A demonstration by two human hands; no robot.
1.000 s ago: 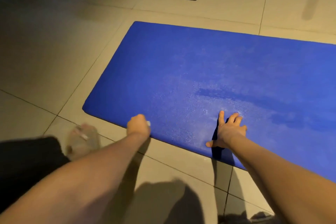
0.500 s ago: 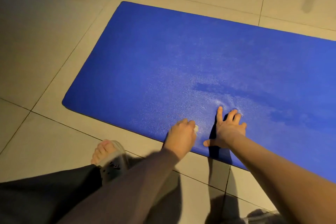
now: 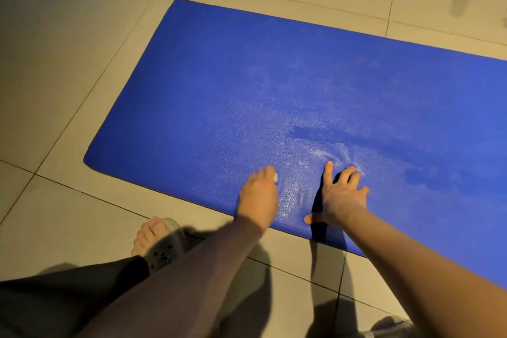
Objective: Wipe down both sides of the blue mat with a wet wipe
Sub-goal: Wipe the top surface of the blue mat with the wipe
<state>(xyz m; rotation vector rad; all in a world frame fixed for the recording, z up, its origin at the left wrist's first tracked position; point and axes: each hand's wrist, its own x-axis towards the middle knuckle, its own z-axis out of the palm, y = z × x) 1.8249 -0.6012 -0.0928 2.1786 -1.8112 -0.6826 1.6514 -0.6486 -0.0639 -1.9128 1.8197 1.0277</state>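
Over the last second the left hand (image 3: 258,195), gripping the white wet wipe (image 3: 276,177), has slid rightward along the near edge of the blue mat (image 3: 247,77). It now lies just beside the right hand (image 3: 343,195). The sandalled foot (image 3: 153,236) has shifted right with it.

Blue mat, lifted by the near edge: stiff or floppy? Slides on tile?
Probably soft and floppy: the blue mat puckers into ripples ahead of the right hand pressing it. Its pebbled surface looks grippy, not slick. It may creep on the smooth floor tiles.
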